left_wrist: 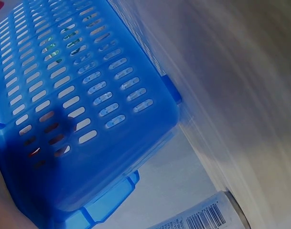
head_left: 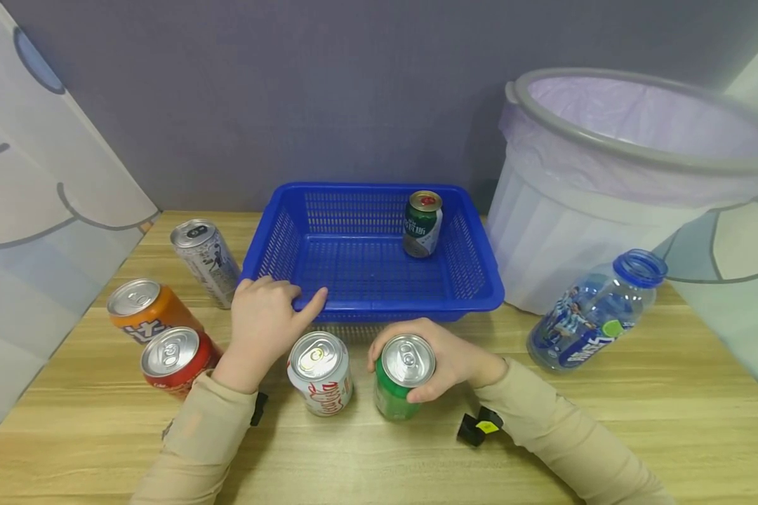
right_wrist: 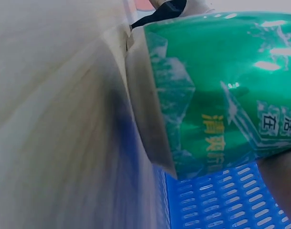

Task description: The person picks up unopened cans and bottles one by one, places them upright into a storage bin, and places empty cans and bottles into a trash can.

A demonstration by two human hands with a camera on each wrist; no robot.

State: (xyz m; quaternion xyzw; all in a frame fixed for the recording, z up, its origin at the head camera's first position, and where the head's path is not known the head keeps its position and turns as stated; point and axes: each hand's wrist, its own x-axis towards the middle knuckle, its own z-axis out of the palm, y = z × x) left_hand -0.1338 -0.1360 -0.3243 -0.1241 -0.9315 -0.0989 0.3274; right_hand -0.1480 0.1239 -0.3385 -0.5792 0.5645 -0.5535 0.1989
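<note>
Two contacts are noted. A green can (head_left: 408, 361) is gripped around its upper part by the right hand (head_left: 451, 354) and held roughly upright at the desk (head_left: 354, 470), just in front of a blue basket (head_left: 404, 306); whether its base touches the surface cannot be told. The basket is gripped at its near left corner by the left hand (head_left: 268, 315), with the thumb laid over the near rim. Inside the basket, one dark green can (head_left: 424, 226) is seen standing toward the far right. Between the hands, a white can (head_left: 320, 372) with red lettering is stood apart from the green can. On the left, an orange can (head_left: 148, 312) is partly hidden by a red can (head_left: 180, 361), and a patterned silver can (head_left: 206, 263) is located beside the basket. On the right, a clear bottle (head_left: 590, 315) is stood in front of a white bin (head_left: 562, 231), which is lined with a pale purple bag (head_left: 606, 158).
</note>
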